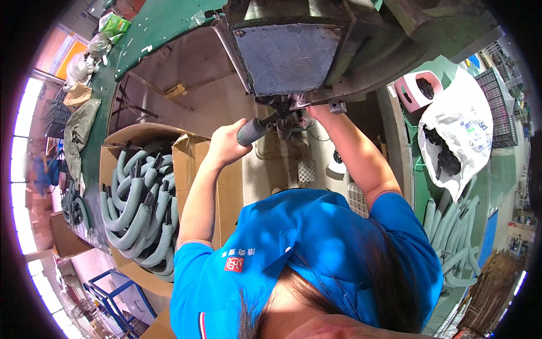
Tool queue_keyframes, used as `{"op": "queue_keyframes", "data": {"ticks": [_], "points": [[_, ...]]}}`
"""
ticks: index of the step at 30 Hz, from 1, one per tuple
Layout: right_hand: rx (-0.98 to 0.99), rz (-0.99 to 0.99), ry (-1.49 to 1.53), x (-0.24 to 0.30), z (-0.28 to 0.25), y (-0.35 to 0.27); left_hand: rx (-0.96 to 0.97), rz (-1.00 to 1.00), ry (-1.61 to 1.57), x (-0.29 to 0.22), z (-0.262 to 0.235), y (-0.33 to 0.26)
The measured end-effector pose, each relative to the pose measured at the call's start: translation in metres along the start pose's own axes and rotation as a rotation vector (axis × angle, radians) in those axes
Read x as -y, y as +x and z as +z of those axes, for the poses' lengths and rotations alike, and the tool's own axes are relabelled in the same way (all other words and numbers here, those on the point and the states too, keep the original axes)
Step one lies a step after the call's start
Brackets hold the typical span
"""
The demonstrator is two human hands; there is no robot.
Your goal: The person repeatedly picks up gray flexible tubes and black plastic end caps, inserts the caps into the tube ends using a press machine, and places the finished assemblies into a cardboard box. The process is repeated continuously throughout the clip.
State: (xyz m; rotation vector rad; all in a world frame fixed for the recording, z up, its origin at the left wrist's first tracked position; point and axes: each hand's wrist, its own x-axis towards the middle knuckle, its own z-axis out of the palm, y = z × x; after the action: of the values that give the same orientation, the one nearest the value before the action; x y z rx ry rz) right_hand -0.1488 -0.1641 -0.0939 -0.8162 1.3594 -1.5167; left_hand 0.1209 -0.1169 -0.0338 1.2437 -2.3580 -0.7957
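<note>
Gripping a dark, rounded lever handle at the centre of the frame, the left hand is seen closed firmly around it, fingers wrapped over the smooth grey cylinder. The right hand is raised just right of it, under a heavy green metal machine with a worn, grey padded face; whether it is closed on anything cannot be told, as its fingers are hidden among small metal parts. An open cardboard box is seen at the left, packed with curved grey foam-sleeved tubes — soft and matte, with black ends. More such tubes are stacked at the lower right, below a crumpled white plastic bag of black pieces.
</note>
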Motion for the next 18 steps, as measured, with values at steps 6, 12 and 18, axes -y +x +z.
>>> {"op": "queue_keyframes", "data": {"ticks": [6, 12, 18], "points": [[-0.023, -0.036, -0.025, 0.002, 0.000, 0.000, 0.200, -0.210, -0.224, 0.003, 0.006, 0.005], [-0.077, -0.062, -0.020, -0.002, 0.001, -0.001, 0.372, -0.291, -0.233, 0.032, 0.018, 0.014], [-0.258, -0.059, 0.172, -0.024, -0.016, -0.019, -0.036, 0.122, 0.026, 0.031, 0.015, 0.017]]}}
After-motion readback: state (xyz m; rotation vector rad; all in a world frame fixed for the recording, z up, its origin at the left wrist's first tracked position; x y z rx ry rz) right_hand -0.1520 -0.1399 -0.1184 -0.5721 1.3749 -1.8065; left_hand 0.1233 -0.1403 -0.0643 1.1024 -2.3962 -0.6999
